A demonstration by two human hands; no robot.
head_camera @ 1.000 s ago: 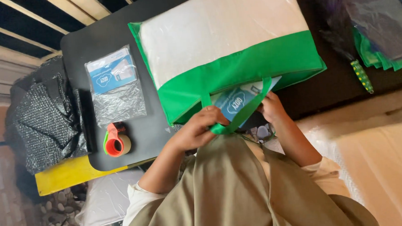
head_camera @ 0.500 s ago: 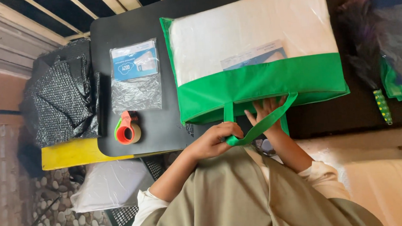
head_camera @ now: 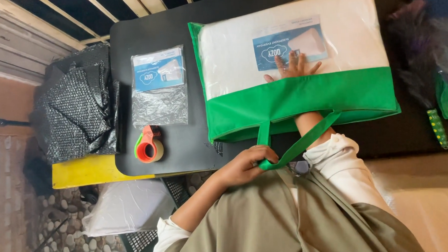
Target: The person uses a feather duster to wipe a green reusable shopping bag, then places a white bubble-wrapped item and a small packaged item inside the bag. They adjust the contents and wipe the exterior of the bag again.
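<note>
On the dark table [head_camera: 174,27] lies a large zip bag [head_camera: 303,105] with a clear front and a broad green band along its near edge, holding a white pillow [head_camera: 231,55] that fills it from side to side. Inside the bag the right hand [head_camera: 293,66] is pushed in through the near opening, the forearm passing under the green band, and it lies flat with its fingers [head_camera: 284,63] spread wide on a blue printed card [head_camera: 288,40] that sits against the clear front; it grips nothing, only presses on the card. Nearer the body, the left hand [head_camera: 246,165] is closed around the green carrying handle [head_camera: 290,151] at the bend of its loop, just off the table's near edge, with the strap running tight from the fist up to the band on both sides. Left of the bag, and apart from it, a small clear packet [head_camera: 159,88] lies flat on the table with a similar blue card in its upper half. Just below that packet stands a tape dispenser [head_camera: 149,144], orange with a green side, close to the table's near edge. Beyond the left edge of the table a heap of black bubble wrap [head_camera: 77,109] rests on a yellow surface [head_camera: 85,172]. Below it, on the pebbled floor, lies a white wrapped bundle [head_camera: 127,206]. At the far right, dark fabric [head_camera: 427,46] and a spotted green strip [head_camera: 437,127] lie on the table, well apart from both hands.
</note>
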